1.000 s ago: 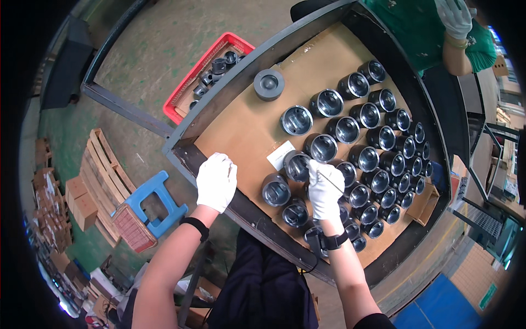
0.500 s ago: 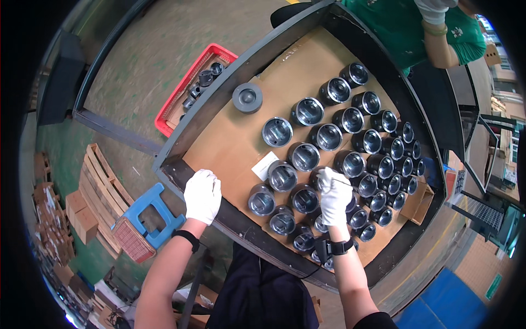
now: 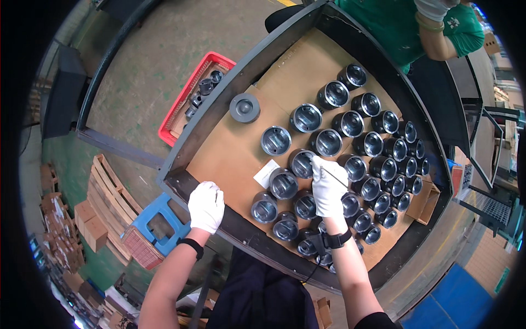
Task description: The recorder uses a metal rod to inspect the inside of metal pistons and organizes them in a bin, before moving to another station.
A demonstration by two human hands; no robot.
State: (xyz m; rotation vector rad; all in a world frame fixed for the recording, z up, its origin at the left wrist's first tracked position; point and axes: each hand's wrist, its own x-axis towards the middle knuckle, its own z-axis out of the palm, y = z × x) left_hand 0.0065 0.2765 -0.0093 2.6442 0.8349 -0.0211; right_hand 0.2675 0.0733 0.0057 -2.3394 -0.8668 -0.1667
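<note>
My right hand, in a white glove, is closed on a thin dark stick that points down toward the right. Its fingertips are at the rim of a piston, one of many dark metal pistons standing with shiny open ends up. Whether the fingers touch that piston I cannot tell. My left hand, also gloved, is curled closed over the near left edge of the walled table; anything inside it is hidden. A grey piston stands apart at the left, its round crown up.
Brown cardboard lines the table, with a white paper slip on it. A red crate of pistons stands beyond the left wall. A small cardboard box sits at the right. A co-worker in a green shirt is across the table.
My right hand has moved left and slightly up with the stick, from above the middle pistons to the piston beside the paper slip. My left hand stays at the edge.
</note>
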